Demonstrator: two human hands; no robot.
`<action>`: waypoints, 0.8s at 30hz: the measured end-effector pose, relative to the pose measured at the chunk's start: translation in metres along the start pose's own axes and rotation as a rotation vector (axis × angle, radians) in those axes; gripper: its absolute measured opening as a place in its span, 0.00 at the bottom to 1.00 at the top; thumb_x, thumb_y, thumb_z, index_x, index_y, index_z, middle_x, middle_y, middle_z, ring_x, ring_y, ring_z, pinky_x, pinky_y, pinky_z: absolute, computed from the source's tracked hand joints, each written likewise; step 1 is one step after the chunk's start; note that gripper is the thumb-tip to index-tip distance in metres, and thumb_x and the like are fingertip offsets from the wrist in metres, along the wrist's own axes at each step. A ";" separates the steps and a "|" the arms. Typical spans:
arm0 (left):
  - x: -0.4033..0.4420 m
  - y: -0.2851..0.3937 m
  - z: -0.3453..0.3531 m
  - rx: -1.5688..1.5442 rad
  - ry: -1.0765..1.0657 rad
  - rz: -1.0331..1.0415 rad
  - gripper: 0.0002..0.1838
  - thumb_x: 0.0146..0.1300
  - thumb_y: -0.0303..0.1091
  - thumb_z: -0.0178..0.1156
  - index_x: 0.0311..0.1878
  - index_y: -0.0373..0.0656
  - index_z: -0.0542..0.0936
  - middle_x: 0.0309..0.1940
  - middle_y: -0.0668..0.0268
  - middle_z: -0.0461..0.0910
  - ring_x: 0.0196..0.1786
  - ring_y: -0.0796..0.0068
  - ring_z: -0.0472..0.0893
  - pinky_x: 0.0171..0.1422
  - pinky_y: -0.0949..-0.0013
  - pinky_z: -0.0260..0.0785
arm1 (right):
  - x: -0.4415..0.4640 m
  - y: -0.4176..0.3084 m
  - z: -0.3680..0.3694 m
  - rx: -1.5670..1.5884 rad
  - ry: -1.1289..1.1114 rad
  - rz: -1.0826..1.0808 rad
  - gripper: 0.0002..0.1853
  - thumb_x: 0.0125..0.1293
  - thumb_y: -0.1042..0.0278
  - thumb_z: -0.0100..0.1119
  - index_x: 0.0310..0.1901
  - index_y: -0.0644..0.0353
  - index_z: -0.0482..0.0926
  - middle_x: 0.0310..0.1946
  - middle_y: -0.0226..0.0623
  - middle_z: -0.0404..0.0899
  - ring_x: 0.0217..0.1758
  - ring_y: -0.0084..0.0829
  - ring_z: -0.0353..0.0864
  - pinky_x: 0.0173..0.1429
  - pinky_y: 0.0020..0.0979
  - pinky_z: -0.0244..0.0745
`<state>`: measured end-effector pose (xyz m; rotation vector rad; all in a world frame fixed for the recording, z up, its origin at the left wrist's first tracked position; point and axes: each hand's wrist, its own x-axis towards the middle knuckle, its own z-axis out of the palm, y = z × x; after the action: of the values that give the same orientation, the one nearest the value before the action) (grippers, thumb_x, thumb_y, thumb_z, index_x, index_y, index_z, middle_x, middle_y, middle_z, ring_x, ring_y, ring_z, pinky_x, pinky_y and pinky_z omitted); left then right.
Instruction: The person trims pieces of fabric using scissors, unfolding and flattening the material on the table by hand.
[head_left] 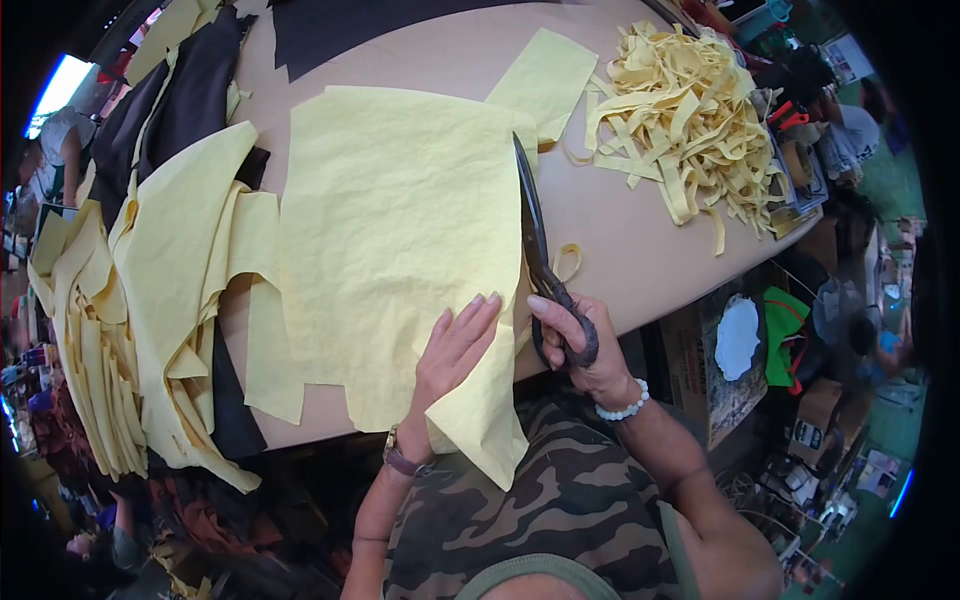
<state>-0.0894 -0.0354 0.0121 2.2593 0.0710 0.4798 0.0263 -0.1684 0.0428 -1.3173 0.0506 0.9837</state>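
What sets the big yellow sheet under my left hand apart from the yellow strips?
The yellow sheet is a broad piece; the yellow strips are many narrow ones. The sheet lies mostly flat, while the strips are heaped in a tangle. Both are pale yellow.

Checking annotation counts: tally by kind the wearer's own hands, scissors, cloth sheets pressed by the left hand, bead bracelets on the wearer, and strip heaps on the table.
Hands: 2, left hand and right hand
Scissors: 1
Yellow cloth sheet: 1
Bead bracelet: 1
Heap of yellow strips: 1
Total: 6
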 end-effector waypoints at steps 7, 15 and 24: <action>-0.001 0.001 -0.001 0.012 0.014 -0.002 0.15 0.53 0.29 0.55 0.46 0.36 0.76 0.55 0.57 0.73 0.60 0.59 0.71 0.62 0.56 0.60 | 0.001 0.000 -0.001 -0.039 -0.005 0.005 0.14 0.59 0.62 0.62 0.22 0.59 0.71 0.12 0.21 0.65 0.12 0.12 0.62 0.16 0.17 0.56; -0.001 0.004 -0.005 -0.017 0.039 -0.003 0.14 0.53 0.28 0.56 0.44 0.36 0.76 0.55 0.56 0.73 0.60 0.59 0.71 0.61 0.56 0.61 | 0.003 0.001 -0.003 -0.023 -0.020 -0.031 0.13 0.57 0.62 0.63 0.23 0.60 0.72 0.13 0.21 0.66 0.12 0.12 0.63 0.16 0.16 0.56; 0.010 0.002 -0.027 0.157 -0.163 0.055 0.19 0.57 0.33 0.56 0.53 0.42 0.74 0.58 0.57 0.70 0.62 0.59 0.68 0.63 0.53 0.59 | 0.002 -0.002 -0.004 -0.072 -0.019 -0.009 0.12 0.57 0.63 0.63 0.24 0.60 0.73 0.14 0.20 0.66 0.12 0.11 0.63 0.16 0.15 0.56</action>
<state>-0.0904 -0.0160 0.0331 2.4515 -0.0385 0.3264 0.0308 -0.1706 0.0419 -1.3725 -0.0047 0.9979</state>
